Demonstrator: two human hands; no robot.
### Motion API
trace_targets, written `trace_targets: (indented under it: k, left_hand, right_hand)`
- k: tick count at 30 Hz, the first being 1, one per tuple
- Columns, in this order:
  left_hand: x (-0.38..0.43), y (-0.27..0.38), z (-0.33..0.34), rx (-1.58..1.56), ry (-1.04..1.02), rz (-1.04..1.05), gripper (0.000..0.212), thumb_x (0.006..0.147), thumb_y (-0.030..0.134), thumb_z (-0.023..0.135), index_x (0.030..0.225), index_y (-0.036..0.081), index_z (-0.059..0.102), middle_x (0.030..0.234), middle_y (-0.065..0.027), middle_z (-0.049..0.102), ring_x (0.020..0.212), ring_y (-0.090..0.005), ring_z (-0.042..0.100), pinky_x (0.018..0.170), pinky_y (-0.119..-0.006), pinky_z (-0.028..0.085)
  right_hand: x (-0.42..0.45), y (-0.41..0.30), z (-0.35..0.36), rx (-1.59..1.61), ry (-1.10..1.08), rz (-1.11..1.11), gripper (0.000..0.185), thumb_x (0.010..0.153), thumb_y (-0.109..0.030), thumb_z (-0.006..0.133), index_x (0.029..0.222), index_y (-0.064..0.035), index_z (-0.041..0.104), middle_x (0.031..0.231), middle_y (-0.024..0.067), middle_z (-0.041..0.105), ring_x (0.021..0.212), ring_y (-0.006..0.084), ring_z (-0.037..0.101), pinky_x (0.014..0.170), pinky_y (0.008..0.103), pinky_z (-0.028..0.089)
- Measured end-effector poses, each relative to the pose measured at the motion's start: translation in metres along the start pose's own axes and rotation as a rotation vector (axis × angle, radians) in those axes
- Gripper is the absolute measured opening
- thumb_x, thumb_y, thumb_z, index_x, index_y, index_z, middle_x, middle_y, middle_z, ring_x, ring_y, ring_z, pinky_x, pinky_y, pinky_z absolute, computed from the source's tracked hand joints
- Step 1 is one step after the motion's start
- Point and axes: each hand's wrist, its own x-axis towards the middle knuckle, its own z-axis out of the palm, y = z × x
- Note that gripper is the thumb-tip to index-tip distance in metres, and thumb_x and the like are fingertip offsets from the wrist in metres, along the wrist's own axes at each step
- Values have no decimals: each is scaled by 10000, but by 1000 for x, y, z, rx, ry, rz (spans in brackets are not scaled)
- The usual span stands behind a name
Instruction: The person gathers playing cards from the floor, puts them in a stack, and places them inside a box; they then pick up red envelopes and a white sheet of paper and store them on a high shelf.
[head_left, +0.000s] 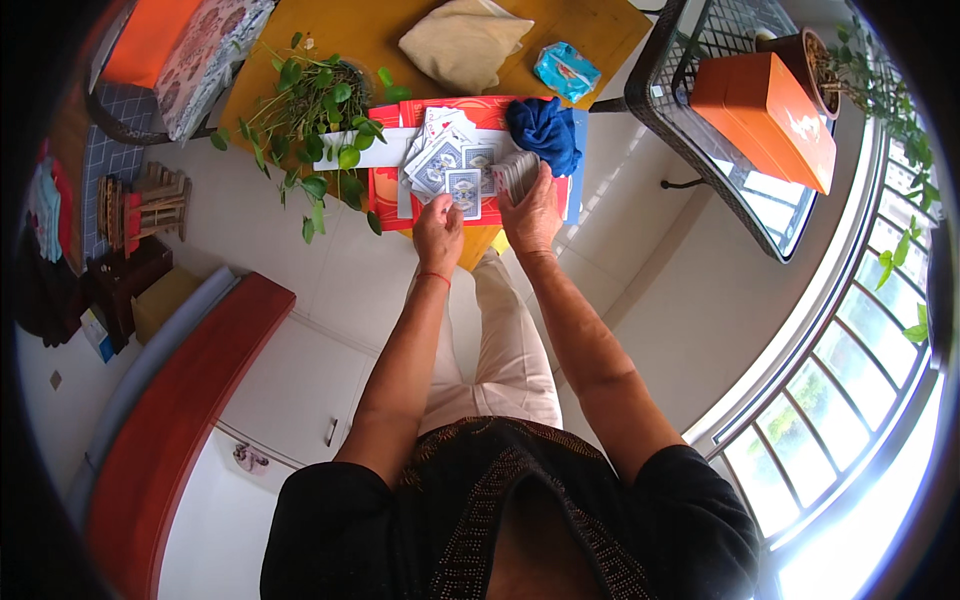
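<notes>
My left hand (439, 234), with a red cord at its wrist, pinches the lower left corner of a blue-backed playing card (463, 195). My right hand (533, 217) grips a thick stack of playing cards (517, 177), its edges turned upward and slightly fanned. Between and beyond the hands lies a loose pile of playing cards (435, 161), most showing blue patterned backs. A few at the pile's far end lie face up with red marks. The pile rests on a red printed board or box (390, 201) at the table's near end.
A trailing potted plant (322, 97) overhangs the wooden table (360, 22) at left. A crumpled blue cloth (546, 133) lies just beyond my right hand. Farther back are a beige cloth (461, 45) and a blue soft pack (567, 71). An orange box (761, 116) stands on a glass-topped table at right.
</notes>
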Motion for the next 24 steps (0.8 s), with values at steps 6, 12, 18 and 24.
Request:
trace_targets:
  k: [6,12,18,24]
  left_hand:
    - [-11,46,-18,-470,-454,-249,584,800,282,667,1252,3,426,1169,-122,545,1025,-171,545,885,-311,436]
    - [-43,55,-39,-1163,-695,-580,708,716,299,711,1285,33,385,1198,-82,509,1117,-205,499,966,-366,392]
    - [-59,30,-72,-1425,-386,-595,651,680,231,716,1238,57,431,1153,-76,542,1087,-254,516,949,-421,409]
    - [-54,9,-106,-1381,-283,-532,653,674,232,721,1237,67,434,1111,-89,555,1035,-269,544,916,-433,425]
  right_hand:
    - [-21,0,-42,662,-177,172,758,680,-167,765,1260,49,328,1091,203,569,950,245,603,797,342,489]
    - [-58,-16,-51,999,-656,196,844,749,-256,744,1349,36,227,1171,142,517,1053,211,522,894,323,435]
    - [-31,-62,-62,74,-928,-429,928,756,-632,560,1375,-9,260,1138,253,540,1034,369,550,861,380,440]
    - [35,-94,-42,-176,-547,-470,778,675,-409,714,1298,-63,401,1197,158,512,1150,294,465,974,423,330]
